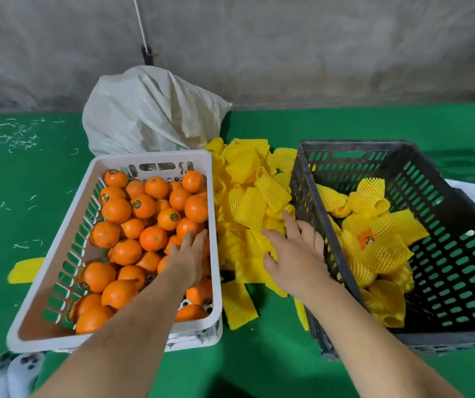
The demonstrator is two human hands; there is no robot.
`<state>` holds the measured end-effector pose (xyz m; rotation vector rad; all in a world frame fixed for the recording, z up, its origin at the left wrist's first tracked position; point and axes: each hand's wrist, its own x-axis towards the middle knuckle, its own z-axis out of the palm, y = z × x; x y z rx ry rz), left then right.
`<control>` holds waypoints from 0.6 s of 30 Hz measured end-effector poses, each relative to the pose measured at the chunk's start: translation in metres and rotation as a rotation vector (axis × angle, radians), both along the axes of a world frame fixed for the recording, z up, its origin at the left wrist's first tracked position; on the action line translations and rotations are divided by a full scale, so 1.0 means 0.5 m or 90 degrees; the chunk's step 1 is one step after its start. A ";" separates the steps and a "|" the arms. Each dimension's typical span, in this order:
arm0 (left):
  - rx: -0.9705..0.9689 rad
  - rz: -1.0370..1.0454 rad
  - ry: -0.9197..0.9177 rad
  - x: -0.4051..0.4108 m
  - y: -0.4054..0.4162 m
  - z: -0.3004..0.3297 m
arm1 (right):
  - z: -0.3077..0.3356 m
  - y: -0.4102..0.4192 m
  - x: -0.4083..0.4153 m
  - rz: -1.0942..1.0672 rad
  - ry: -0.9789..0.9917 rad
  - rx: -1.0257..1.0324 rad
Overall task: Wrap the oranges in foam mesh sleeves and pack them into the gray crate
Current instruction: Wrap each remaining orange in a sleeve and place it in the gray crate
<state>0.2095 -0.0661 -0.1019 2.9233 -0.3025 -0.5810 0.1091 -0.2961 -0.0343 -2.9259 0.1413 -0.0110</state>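
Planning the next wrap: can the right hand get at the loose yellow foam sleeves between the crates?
Probably yes. The right hand already rests open on the foam sleeve pile, with nothing covering the sleeves.

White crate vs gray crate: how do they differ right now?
The white slotted plastic crate holds bare, unwrapped oranges and is nearly full; the dark gray slotted plastic crate holds oranges wrapped in yellow foam mesh sleeves, piled along its left side with much of the floor bare. The left hand reaches into the white crate; the right hand rests on loose sleeves beside the gray one. Both sit on the green surface.
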 end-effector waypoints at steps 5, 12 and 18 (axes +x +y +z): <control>-0.025 0.128 -0.060 0.001 0.020 -0.004 | -0.121 0.071 -0.064 0.217 0.360 0.050; -0.395 0.272 -0.148 -0.035 0.051 0.058 | -0.204 0.071 -0.090 0.270 0.516 -0.043; -0.655 0.251 -0.188 -0.132 0.006 0.104 | -0.233 0.067 -0.080 0.233 0.487 -0.071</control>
